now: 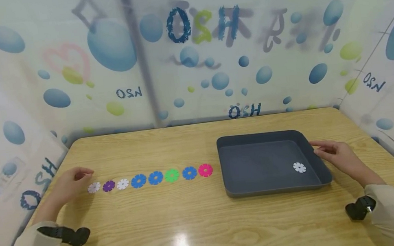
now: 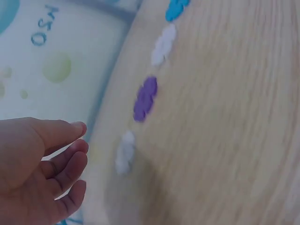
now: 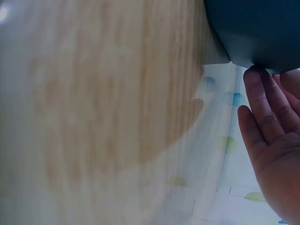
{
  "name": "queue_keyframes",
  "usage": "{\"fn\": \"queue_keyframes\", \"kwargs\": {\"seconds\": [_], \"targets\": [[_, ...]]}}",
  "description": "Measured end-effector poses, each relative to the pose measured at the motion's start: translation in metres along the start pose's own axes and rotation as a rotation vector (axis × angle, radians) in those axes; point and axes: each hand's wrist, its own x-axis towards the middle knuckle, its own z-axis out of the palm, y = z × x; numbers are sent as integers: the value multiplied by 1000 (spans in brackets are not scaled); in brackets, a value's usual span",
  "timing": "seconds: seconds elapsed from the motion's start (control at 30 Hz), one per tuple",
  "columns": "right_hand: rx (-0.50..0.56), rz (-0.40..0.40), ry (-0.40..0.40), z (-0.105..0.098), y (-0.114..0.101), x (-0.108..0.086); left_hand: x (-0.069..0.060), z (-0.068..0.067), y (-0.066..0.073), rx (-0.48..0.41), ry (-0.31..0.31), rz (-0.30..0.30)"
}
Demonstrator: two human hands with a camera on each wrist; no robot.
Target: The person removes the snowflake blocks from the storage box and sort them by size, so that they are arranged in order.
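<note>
My left hand (image 1: 73, 183), fingers loosely bent and holding nothing, hovers beside a pale notched plastic disc (image 1: 94, 187) at the left end of a row. Along that row to the right lie a purple disc (image 1: 108, 186), a white disc (image 1: 122, 184), several blue discs (image 1: 138, 181), a green disc (image 1: 172, 175) and a pink disc (image 1: 205, 170). A dark grey rectangular tray (image 1: 264, 191) stands to the right, with one white disc (image 1: 299, 167) inside. At the tray's right wall is my right hand (image 1: 339, 156), its nearly straight fingers (image 3: 262, 105) touching the outside.
The wooden table (image 1: 140, 228) carries the row and the tray. Behind it hangs a pale sheet (image 1: 177, 80) printed with bubbles and letters, which also runs along both sides. A dark band (image 1: 72, 236) circles the left wrist, another (image 1: 361, 207) the right.
</note>
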Motion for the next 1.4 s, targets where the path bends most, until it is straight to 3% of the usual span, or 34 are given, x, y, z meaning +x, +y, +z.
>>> {"fn": "queue_keyframes", "kwargs": {"seconds": [0.17,0.33,0.57,0.77,1.0,1.17,1.4], "targets": [[-1,2,1,0,-1,-1,3,-1,45,-3,7,110],[-2,5,4,2,-1,0,11,11,96,-31,3,269],[0,-3,-4,1,-1,1,24,45,162,-83,-56,447],[-11,2,0,0,-1,0,37,82,209,-121,-161,582],[-14,-4,9,0,-2,0,55,122,261,-137,-291,627],[-20,0,12,0,-2,0,71,150,288,-155,-391,649],[-5,10,1,1,-1,0,82,175,323,-153,-538,619]]}}
